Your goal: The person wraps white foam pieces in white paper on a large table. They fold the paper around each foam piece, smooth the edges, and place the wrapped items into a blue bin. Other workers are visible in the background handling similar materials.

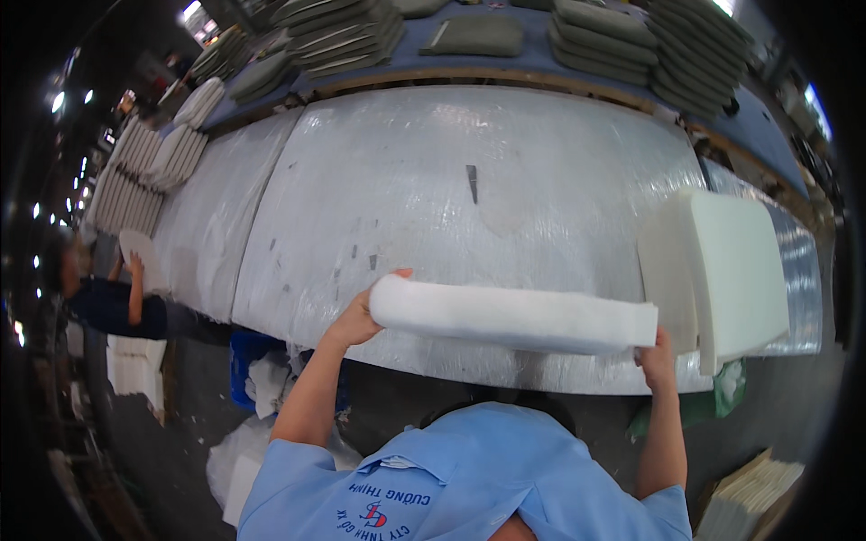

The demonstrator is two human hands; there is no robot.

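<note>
A long white foam cushion (514, 316) is held edge-up over the near side of the plastic-wrapped table (397, 180). At its rounded left end, my left hand (359, 320) is closed around it. My right hand (658, 361) grips the squarer right end from below, its fingers partly hidden. Just beyond that hand, several cream-white foam pads (741, 275) lean upright on the table's right side.
Stacks of grey-green cushions (603, 41) line a blue table along the back. White pads are piled (126, 194) at the far left, where another person (122, 302) holds a pad. A blue bin (245, 370) and plastic bags (234, 455) sit on the floor at left.
</note>
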